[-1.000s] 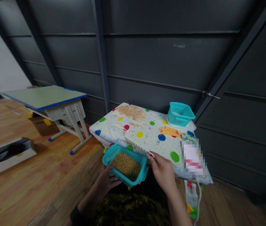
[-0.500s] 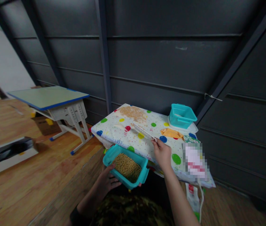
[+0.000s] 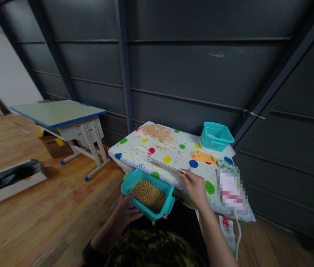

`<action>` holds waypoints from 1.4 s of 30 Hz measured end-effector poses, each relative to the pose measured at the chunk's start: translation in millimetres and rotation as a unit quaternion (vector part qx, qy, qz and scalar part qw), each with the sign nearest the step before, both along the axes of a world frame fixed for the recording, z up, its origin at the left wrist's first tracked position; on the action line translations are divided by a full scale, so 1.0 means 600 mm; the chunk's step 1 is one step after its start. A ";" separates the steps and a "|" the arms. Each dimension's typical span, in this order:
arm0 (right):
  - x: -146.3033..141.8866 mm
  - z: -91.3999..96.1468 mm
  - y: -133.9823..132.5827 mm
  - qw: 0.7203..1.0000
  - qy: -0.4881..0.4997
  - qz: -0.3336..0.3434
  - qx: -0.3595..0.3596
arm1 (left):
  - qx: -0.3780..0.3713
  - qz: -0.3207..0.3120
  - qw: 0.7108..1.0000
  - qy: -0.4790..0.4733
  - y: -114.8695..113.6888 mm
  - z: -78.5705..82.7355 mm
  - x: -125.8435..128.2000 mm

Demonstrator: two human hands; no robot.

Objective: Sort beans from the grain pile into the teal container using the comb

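Gripping a blue box (image 3: 169, 202) of beans (image 3: 148, 193) with the left hand (image 3: 127, 210), at six o'clock in view. Pinching, with the right hand (image 3: 193, 185), one end of a white strip (image 3: 167, 164), at one o'clock from the box.

left hand (image 3: 127, 210) grips a blue tub (image 3: 130, 181) of beans (image 3: 148, 194); right hand (image 3: 194, 187) holds a white strip (image 3: 168, 166) over a tablecloth (image 3: 201, 173).

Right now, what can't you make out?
All head view:
Fingers of the left hand: partly under the near turquoise plastic tub of tan beans.
Gripped end of the white slotted strip: covered by the right hand.
Floor of the far turquoise plastic tub: partly behind its front wall.
White, red-striped rectangle: pixelated.
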State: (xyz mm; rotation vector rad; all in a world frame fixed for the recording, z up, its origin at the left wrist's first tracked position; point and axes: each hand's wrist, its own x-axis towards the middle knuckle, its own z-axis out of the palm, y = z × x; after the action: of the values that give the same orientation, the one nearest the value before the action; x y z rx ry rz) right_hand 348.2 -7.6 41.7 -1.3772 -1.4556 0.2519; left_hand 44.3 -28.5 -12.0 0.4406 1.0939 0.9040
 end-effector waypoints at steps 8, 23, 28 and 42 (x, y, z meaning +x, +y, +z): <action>-0.009 0.005 -0.037 1.000 0.003 0.015 0.006 | 0.001 -0.008 1.000 0.001 0.000 -0.001 -0.001; -0.019 0.020 -0.087 0.999 -0.005 0.039 0.001 | -0.036 0.001 0.999 0.033 -0.003 0.044 0.018; -0.014 0.018 -0.084 0.999 0.028 0.044 -0.015 | -0.002 -0.001 1.000 0.006 -0.008 0.025 0.008; 0.061 0.081 0.222 0.996 0.037 -0.071 -0.038 | -0.067 0.000 0.997 0.042 0.012 -0.011 0.008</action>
State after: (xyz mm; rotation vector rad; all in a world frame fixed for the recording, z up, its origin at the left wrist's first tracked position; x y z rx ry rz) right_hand 384.7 125.3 90.4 -1.5091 -1.2934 0.2659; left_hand 49.4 -21.4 -18.5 0.3690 1.2230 0.8127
